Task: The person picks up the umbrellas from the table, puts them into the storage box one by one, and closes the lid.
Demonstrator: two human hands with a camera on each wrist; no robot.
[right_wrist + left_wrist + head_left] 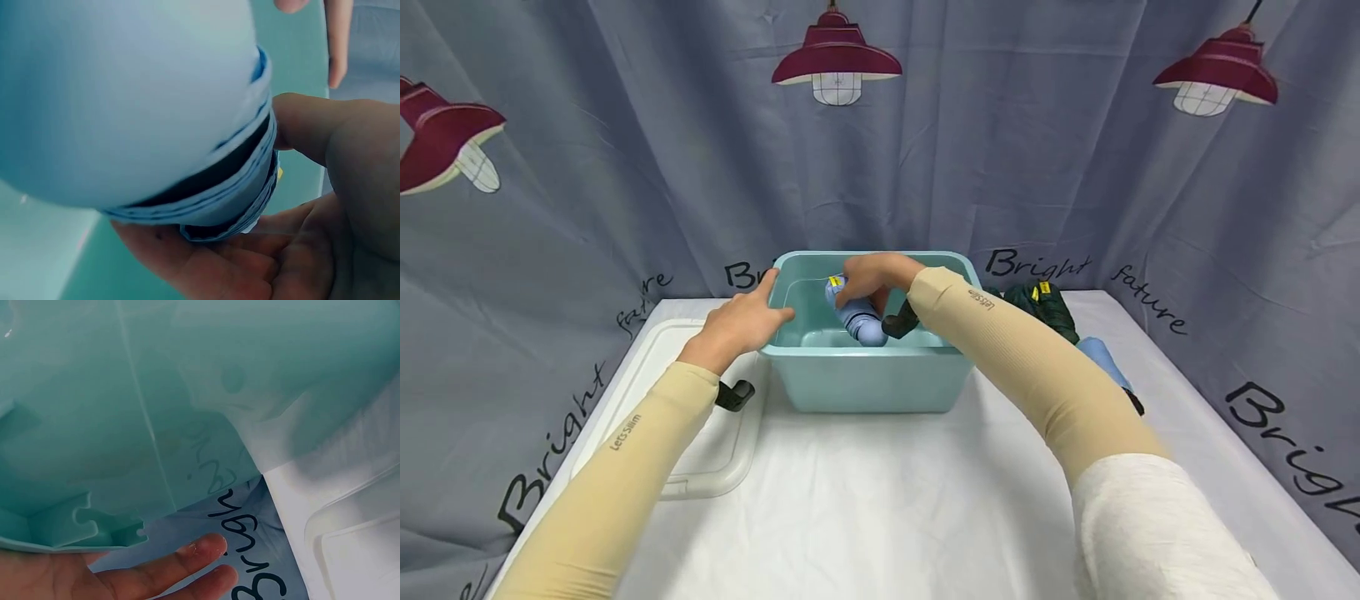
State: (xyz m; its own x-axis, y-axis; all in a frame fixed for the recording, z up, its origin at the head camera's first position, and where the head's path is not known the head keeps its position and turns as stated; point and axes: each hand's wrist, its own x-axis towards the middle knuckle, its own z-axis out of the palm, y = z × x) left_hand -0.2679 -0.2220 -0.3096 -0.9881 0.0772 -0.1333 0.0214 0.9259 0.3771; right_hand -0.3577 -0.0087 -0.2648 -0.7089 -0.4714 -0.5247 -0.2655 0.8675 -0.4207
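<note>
In the head view, a pale blue folded umbrella (pixel 867 327) with dark bands and a yellow tag is inside the teal plastic bin (pixel 872 382). My right hand (pixel 880 277) reaches in and grips it. The right wrist view shows the umbrella's smooth rounded end (pixel 137 94) close up, with thumb and fingers wrapped round the pleated cloth behind it. My left hand (pixel 739 327) is at the bin's left rim, its fingers mostly straight. In the left wrist view these fingers (pixel 194 550) extend past the rim on the outer side.
A white lid (pixel 741 467) lies on the white-covered table (pixel 880 500), left of the bin. Right of the bin are dark green bundles (pixel 1051 310) with a yellow tag and a light blue one (pixel 1101 358) with a black end. A grey-blue curtain (pixel 1000 167) hangs behind.
</note>
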